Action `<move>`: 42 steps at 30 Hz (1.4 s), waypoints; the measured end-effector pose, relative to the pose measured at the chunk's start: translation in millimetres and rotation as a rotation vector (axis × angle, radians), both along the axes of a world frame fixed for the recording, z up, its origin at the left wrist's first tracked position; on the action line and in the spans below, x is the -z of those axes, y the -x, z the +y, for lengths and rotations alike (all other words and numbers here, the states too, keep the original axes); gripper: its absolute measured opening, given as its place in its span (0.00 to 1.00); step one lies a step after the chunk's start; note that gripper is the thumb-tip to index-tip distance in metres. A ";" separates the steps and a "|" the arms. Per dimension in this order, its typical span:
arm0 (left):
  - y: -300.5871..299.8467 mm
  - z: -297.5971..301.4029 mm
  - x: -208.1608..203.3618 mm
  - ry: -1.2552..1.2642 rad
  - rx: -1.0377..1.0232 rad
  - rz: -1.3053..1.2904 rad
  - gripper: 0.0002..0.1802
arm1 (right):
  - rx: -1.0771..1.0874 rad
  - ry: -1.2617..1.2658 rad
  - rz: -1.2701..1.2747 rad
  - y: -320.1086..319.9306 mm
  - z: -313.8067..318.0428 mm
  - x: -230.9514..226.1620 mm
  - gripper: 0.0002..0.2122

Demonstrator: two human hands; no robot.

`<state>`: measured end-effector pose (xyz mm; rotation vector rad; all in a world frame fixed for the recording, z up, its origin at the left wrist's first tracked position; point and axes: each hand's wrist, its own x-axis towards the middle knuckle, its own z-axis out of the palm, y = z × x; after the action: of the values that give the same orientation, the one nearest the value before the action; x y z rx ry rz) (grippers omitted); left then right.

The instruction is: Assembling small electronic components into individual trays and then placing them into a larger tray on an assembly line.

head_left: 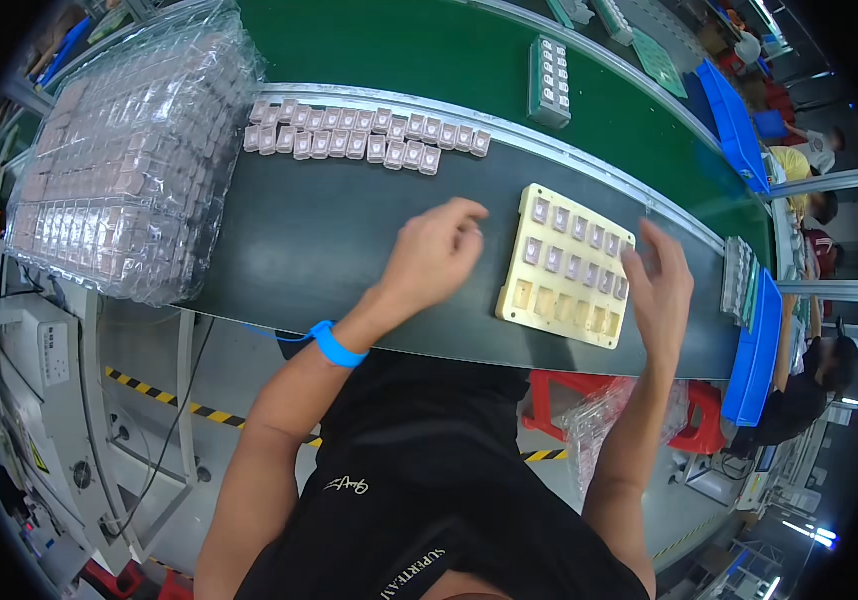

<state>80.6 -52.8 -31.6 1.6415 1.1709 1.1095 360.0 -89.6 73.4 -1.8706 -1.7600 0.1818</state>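
Tray point(549, 322): lying ctr-right of frame, prob. stiff, light; sides offering grip
Pcs point(554, 258): prob. slippery
L hand point(437, 255): hovering ctr, half-curled, looking empty
R hand point(661, 285): hanging open by tray

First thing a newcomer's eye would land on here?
Probably the bulky, clear-plastic-wrapped stack filling the upper left, at the left end of the dark work surface. Next, the cream tray right of centre, with small pale pieces in its two far rows and the near row unfilled. Then the bright blue band on the person's left wrist.
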 end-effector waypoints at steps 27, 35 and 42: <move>24.7 11.9 -30.8 -0.708 -0.151 0.447 0.08 | -0.484 -0.193 -0.194 120.2 30.1 48.0 0.05; -48.9 -43.1 -13.8 -0.581 0.132 0.333 0.09 | -0.324 -0.036 -0.195 32.6 -63.2 47.0 0.05; -47.4 -43.0 -10.8 -0.611 0.149 0.449 0.08 | -0.325 -0.038 -0.182 35.7 -66.8 58.6 0.07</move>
<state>128.0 -95.8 -20.8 2.5065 1.0001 1.0959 324.3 -156.5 14.7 -1.6062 -2.1713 0.1005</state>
